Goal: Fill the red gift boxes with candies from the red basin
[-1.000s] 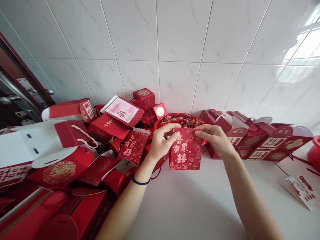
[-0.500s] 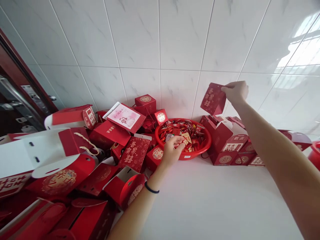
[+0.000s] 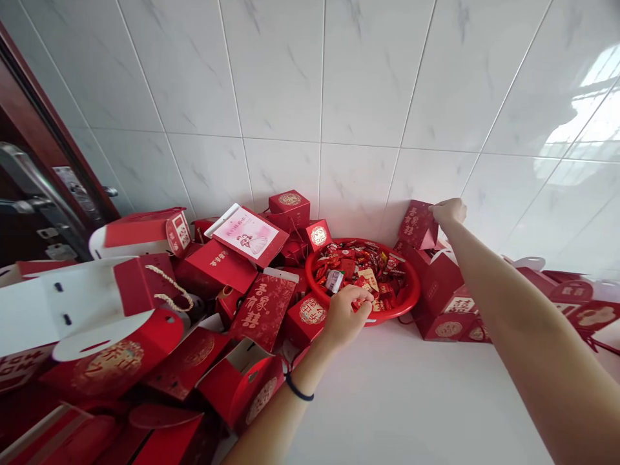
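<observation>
My right hand [image 3: 450, 212] grips the top edge of a dark red gift box [image 3: 418, 223] with gold Chinese characters, close to the wall. The box is over the back of a row of red gift boxes [image 3: 443, 290]; whether it rests on them is hard to tell. At the near rim of a round red basin [image 3: 413, 290] is my left hand [image 3: 347, 313], its fingers curled together. What they hold, if anything, is hidden. Red-wrapped candies [image 3: 346, 266] fill the basin, with a whitish packet [image 3: 334, 281] and a cream-coloured packet [image 3: 368, 279] among them.
A jumbled pile of red boxes [image 3: 264, 310] covers the left side, some with open flaps. One lies with its white inside [image 3: 97, 300] and a rope handle [image 3: 169, 284] showing. White tiled wall [image 3: 281, 84] stands behind the white table [image 3: 402, 394]. A door handle [image 3: 29, 174] is at far left.
My right hand has lowered the gift box from in front of the wall down to the row of boxes. My left hand has drawn slightly back toward the basin's near rim.
</observation>
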